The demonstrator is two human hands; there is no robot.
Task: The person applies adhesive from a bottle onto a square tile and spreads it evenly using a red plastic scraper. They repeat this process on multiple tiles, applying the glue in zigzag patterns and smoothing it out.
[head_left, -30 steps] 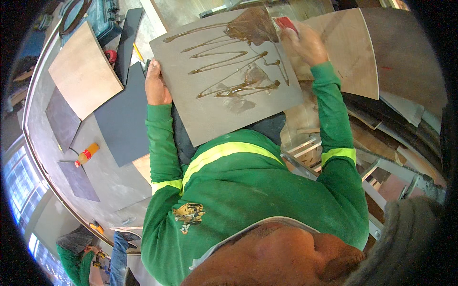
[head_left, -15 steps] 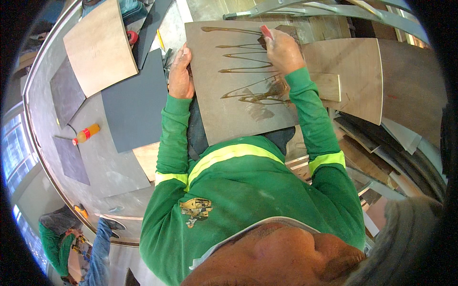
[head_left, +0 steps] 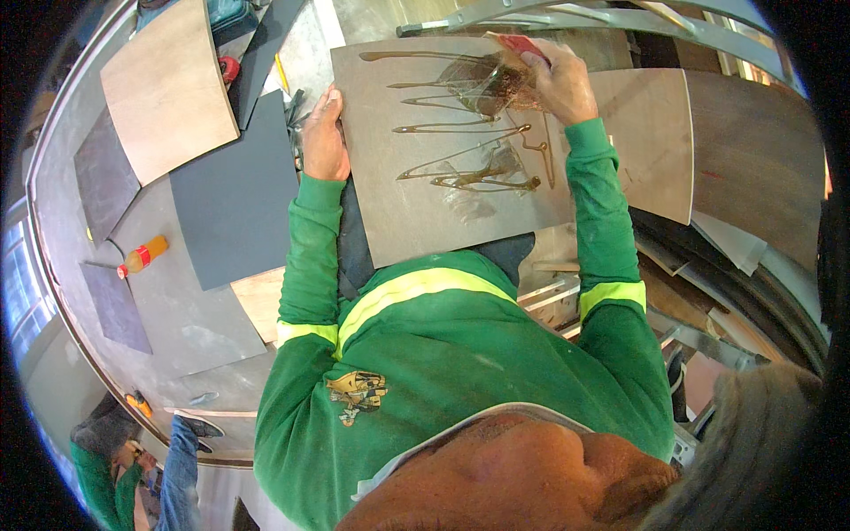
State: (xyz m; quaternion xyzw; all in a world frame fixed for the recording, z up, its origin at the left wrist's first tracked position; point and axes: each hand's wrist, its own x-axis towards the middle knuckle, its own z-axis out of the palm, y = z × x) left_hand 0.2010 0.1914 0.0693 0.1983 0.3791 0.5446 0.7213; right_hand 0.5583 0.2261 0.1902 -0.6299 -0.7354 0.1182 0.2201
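A flat grey-brown board (head_left: pixel 416 219) lies in front of my body, its near edge over my lap. My left hand (head_left: pixel 326 140) holds the board's left edge, fingers close together. At the far right part of the board, my right hand (head_left: pixel 564 86) is closed on a red spreader (head_left: pixel 522 44), tilted against the surface. Brown glue (head_left: pixel 460 129) runs across the board in zigzag lines. Beside the spreader the glue is smeared into a thin, shiny patch (head_left: pixel 482 81). My fingers hide part of the spreader.
A wooden panel (head_left: pixel 646 133) lies to the right, with a metal ladder (head_left: pixel 593 16) beyond. On the left are a dark sheet (head_left: pixel 232 199), a pale panel (head_left: pixel 164 75) and a bottle of orange drink (head_left: pixel 144 255). Another person (head_left: pixel 104 456) is at the lower left.
My right hand has moved slightly right with the spreader, which is now turned more sideways. The smeared glue patch at the far side has grown. My left hand stays at the board's edge.
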